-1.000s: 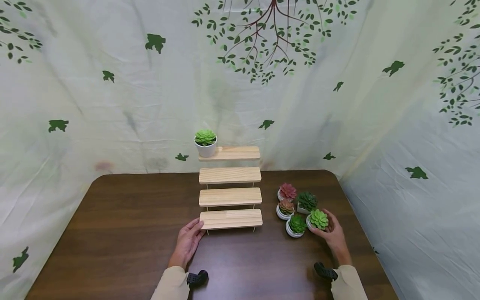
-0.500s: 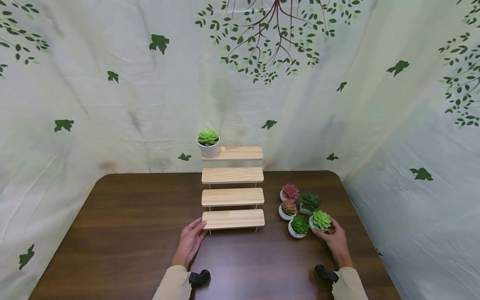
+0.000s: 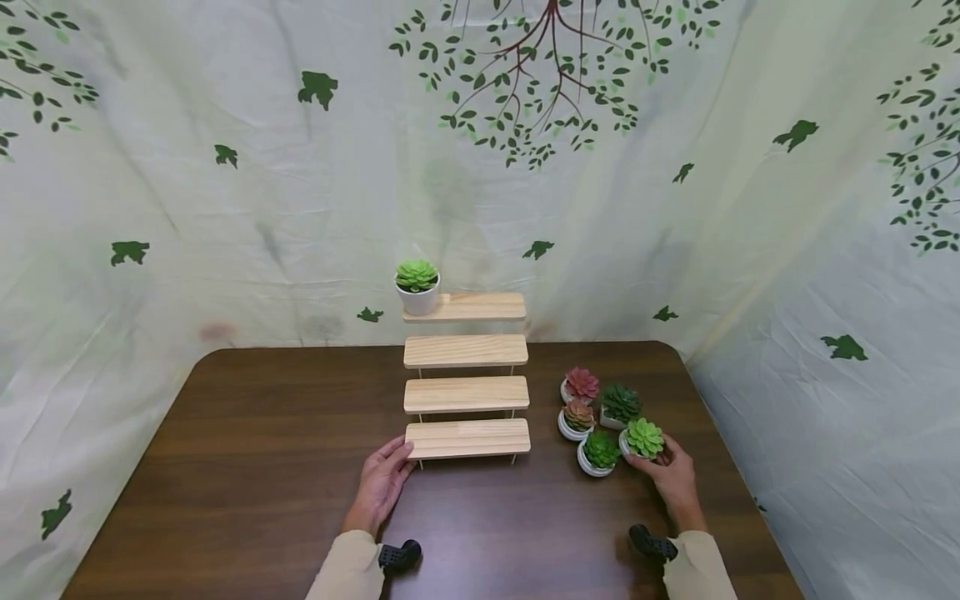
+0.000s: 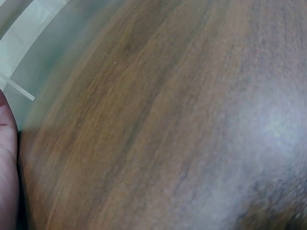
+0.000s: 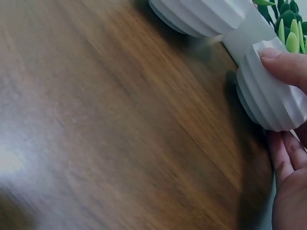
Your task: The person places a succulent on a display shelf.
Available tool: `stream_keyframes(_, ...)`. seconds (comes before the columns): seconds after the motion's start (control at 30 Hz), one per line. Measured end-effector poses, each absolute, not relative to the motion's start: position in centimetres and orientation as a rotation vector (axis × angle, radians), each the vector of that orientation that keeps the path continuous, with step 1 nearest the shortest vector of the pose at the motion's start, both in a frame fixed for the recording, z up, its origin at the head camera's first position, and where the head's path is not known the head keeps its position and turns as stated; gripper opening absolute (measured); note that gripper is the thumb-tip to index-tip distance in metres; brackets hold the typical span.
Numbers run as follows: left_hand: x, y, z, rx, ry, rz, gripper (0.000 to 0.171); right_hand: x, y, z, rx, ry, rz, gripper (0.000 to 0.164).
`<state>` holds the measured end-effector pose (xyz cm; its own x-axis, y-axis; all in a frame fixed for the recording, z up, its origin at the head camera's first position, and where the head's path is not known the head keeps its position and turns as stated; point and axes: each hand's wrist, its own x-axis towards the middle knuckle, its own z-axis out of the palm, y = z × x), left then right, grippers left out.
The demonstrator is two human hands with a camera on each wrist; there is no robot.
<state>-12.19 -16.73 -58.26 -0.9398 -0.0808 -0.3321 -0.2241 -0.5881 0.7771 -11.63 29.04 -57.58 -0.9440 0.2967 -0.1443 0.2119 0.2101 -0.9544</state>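
Observation:
A four-step stand of pale wooden shelves (image 3: 467, 437) on thin legs stands mid-table. My left hand (image 3: 380, 487) holds the left corner of its lowest shelf, thumb at the front edge. A light green potted succulent (image 3: 643, 438) is at the right, and my right hand (image 3: 672, 482) grips its pot from the right side. In the right wrist view, the thumb (image 5: 283, 67) presses the rim of the white ribbed pot (image 5: 268, 96), with other fingers partly hidden low behind it. In the left wrist view only an edge of the left hand (image 4: 7, 177) shows.
Beside the gripped pot are a green succulent (image 3: 601, 451), a dark green one (image 3: 621, 404), a brownish one (image 3: 577, 415) and a red one (image 3: 581, 385). Another succulent (image 3: 417, 279) sits at the left of the top shelf. A leaf-print cloth (image 3: 465, 200) hangs behind the table (image 3: 285, 433).
The head view has shifted slightly. Both hands, the stand and the pots keep their places.

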Motion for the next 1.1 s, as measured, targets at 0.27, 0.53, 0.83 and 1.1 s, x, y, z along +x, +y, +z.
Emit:
stream_keyframes(0.27, -12.1, -16.7, -58.5, -0.503, 1.379, 2.683, 0.018, -11.3, 29.3, -57.2, -0.521, -2.422, 1.839, 0.071)
stream_keyframes(0.53, -12.1, -16.6, -58.3, -0.503, 1.369, 2.684, 0.018, -11.2, 29.6, -56.3, -0.518, -2.391, 1.859, 0.071)
stream_keyframes(0.83, -12.0, -16.7, -58.2, -0.516, 1.408, 2.655, 0.02, -11.4, 29.0, -54.3, -0.458, -2.378, 1.836, 0.073)
stream_keyframes(1.1, -12.1, -16.7, -58.5, -0.468, 1.385, 2.682, 0.014, -11.9, 28.3, -52.7, -0.411, -2.397, 1.791, 0.074)
